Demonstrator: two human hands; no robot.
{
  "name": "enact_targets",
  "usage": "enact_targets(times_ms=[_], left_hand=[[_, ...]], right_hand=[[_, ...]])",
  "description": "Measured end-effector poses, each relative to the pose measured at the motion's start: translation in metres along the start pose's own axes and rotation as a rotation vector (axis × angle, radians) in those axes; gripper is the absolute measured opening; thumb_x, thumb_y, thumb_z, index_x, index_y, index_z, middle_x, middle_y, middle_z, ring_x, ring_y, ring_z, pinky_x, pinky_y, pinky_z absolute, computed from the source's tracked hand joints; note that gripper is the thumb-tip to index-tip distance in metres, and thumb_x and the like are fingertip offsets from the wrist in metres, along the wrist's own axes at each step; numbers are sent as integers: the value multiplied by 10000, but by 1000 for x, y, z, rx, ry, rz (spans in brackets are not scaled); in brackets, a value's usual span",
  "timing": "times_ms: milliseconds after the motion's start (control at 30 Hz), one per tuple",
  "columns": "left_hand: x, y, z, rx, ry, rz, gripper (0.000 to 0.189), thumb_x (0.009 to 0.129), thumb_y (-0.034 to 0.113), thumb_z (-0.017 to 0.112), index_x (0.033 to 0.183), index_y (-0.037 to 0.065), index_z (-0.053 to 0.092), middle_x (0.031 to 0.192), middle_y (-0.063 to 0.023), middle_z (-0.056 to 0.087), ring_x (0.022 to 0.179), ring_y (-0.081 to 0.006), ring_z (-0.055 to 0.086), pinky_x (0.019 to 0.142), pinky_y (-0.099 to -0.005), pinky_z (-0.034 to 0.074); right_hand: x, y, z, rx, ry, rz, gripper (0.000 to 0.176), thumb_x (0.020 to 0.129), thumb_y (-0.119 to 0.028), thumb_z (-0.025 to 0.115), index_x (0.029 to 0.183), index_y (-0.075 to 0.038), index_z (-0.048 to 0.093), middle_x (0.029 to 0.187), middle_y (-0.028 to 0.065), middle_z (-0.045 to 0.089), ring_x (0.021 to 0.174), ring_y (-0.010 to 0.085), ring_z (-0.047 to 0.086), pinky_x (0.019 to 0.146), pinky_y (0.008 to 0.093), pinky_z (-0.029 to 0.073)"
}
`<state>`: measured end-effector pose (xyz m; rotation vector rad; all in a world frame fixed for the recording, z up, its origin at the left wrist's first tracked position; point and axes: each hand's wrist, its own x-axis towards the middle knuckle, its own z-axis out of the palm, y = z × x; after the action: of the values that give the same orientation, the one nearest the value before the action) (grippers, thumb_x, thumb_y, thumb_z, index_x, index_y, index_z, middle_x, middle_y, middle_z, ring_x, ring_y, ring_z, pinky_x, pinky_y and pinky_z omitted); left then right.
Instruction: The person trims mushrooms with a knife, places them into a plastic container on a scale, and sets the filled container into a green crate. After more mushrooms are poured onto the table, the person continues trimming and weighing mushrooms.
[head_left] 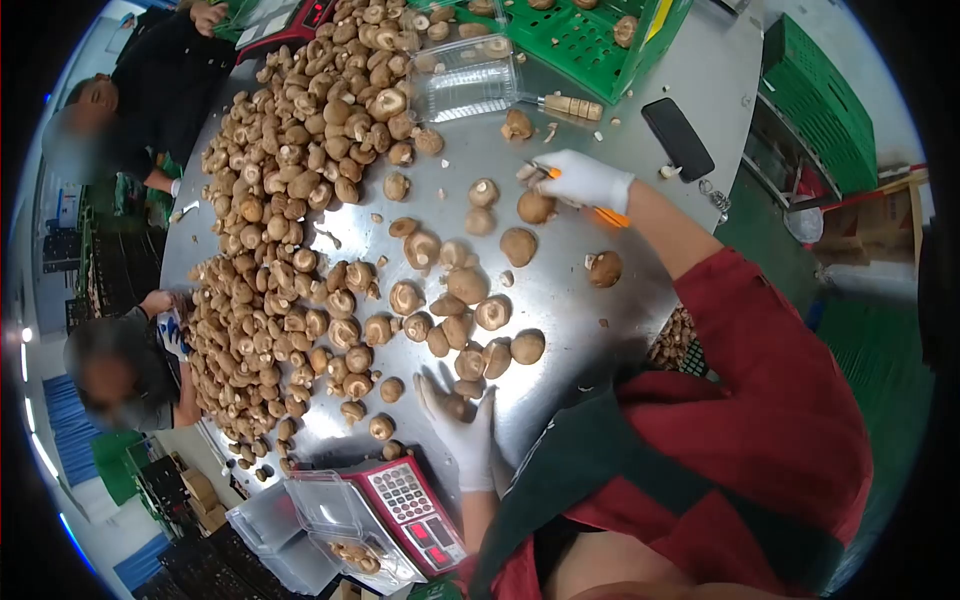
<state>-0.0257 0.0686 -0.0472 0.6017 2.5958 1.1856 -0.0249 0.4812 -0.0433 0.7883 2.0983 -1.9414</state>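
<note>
My right hand (585, 180), in a white glove, is closed around a small knife with an orange handle (608, 215) above the steel table (570, 300). A loose brown mushroom (535, 207) lies just beside it. My left hand (458, 435), also gloved, lies flat on the table with its fingers spread. Its fingertips touch a mushroom (455, 405) at the near edge of a small cluster (470, 330). A big heap of mushrooms (300, 200) covers the far side of the table.
A red scale (415, 510) with a clear tray of mushrooms (350, 545) stands near my left hand. A clear plastic box (465, 80), a wooden-handled knife (570, 105), a black phone (677, 138) and green crates (590, 40) lie beyond. Two other people (120, 370) work across the table.
</note>
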Motion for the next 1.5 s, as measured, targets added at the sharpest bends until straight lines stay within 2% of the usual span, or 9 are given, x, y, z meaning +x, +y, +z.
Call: enact_targets(times_ms=[233,300,333,733,1133,1233,1300,1333,1500], left_hand=[[36,24,13,-823,10,-107,841,855,14,680,1532,24,182,1575,-199,234,1461,-322,243,1183,-411,227],[36,31,22,-949,6,-104,826,871,51,677,1531,22,182,1573,-200,240,1460,-319,247,1181,-412,232],[35,37,28,-977,-8,-167,844,821,-92,573,1544,52,160,1575,-194,238,1400,-281,346,987,-318,439],[26,49,87,-777,18,-69,856,811,-92,608,1532,33,164,1575,-168,178,1443,-295,254,1179,-408,244],[-13,110,167,-600,-363,307,835,844,218,693,1510,14,232,1562,-218,214,1453,-364,207,1175,-459,187],[-23,127,181,-588,-514,411,804,840,233,701,1497,32,284,1561,-225,211,1440,-384,233,1170,-469,204],[-36,140,193,-563,-650,550,737,813,182,713,1455,35,382,1527,-238,281,1409,-384,296,1147,-469,266],[-46,145,199,-560,-808,471,735,789,144,716,1446,42,404,1500,-246,319,1391,-387,317,1130,-453,304],[-58,139,220,-513,-956,593,659,803,77,681,1419,103,449,1452,-218,397,1383,-378,354,1137,-429,319]], right_hand=[[49,-29,12,-273,-75,-293,360,854,-37,502,1166,-9,679,1098,86,687,924,135,616,820,258,492],[70,-10,25,17,-292,-301,417,818,-20,492,1198,2,662,1127,73,670,986,131,597,903,261,476],[71,-11,32,86,-385,-309,432,810,-13,489,1209,4,654,1118,67,665,981,119,584,894,256,471],[34,-6,40,209,-677,-195,485,782,-73,479,1232,12,640,1271,124,629,1149,205,575,1038,310,414],[-86,77,-40,16,-414,-177,408,840,-153,552,1205,11,635,1127,82,665,1006,158,588,928,286,452],[-150,101,-66,-72,-198,-187,395,854,-153,549,1196,29,628,1049,77,667,936,149,577,874,288,470],[-194,118,-76,95,-49,172,359,860,-150,549,1152,42,630,1000,80,666,891,147,581,824,289,488],[-211,143,-82,2,15,-25,335,847,-157,565,1102,50,634,927,69,653,845,133,575,769,291,505],[-287,182,-96,-170,115,139,305,795,-129,556,1034,5,691,892,75,686,829,155,609,777,310,507]])
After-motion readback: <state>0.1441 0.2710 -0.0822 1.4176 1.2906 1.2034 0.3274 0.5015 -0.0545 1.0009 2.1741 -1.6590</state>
